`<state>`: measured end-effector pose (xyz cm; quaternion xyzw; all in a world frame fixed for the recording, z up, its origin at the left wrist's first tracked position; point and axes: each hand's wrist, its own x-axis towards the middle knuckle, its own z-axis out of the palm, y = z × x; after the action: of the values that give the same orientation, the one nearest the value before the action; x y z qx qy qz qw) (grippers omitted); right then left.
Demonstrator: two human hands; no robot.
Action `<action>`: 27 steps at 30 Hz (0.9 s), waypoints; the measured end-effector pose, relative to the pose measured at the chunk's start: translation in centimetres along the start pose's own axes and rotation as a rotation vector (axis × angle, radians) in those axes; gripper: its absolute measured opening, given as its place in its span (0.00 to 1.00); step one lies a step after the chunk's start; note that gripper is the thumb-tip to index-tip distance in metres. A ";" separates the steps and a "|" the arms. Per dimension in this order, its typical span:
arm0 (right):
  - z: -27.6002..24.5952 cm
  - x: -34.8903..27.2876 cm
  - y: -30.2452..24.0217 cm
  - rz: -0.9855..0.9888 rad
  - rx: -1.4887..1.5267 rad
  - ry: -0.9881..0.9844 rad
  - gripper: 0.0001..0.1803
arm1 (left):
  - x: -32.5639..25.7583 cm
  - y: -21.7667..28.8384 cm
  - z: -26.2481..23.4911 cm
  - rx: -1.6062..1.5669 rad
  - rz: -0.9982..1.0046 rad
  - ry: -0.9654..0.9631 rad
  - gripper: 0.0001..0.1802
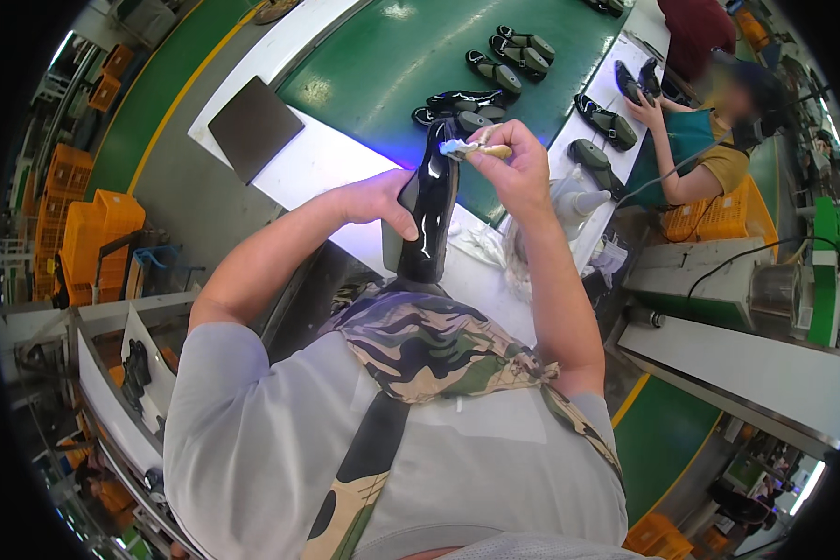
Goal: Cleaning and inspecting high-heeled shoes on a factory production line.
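A glossy black shoe [433,210] is upright in front of my chest, its toe end pointing away from me. My left hand [378,203] grips its side, with the thumb over the dark surface. Between the thumb and fingers of my right hand [518,170] is a small tan-handled brush [471,148]. Its pale blue-white head meets the upper part of the shoe; whether a bit of cloth is wrapped round that head I cannot tell. Just beyond stand more black shoes [467,101] on the green conveyor belt [373,70].
A dark square board [255,129] lies on the white table edge [294,177] at left. Right of my right forearm stand a whitish squeeze bottle [583,201] and crumpled white cloth [479,245]. A co-worker [700,140] holds black shoes [637,82]. Orange crates [98,238] stack at far left.
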<state>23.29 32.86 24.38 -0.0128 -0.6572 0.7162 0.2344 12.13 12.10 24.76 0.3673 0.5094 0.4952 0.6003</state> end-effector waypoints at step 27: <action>-2.3 -5.2 3.4 0.309 0.272 -0.194 0.12 | -2.5 -7.7 3.4 -0.658 0.377 0.530 0.37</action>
<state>27.54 33.09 19.31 -0.0127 -0.5642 0.8235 0.0572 17.12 8.03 18.80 0.1041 0.3855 0.8078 0.4336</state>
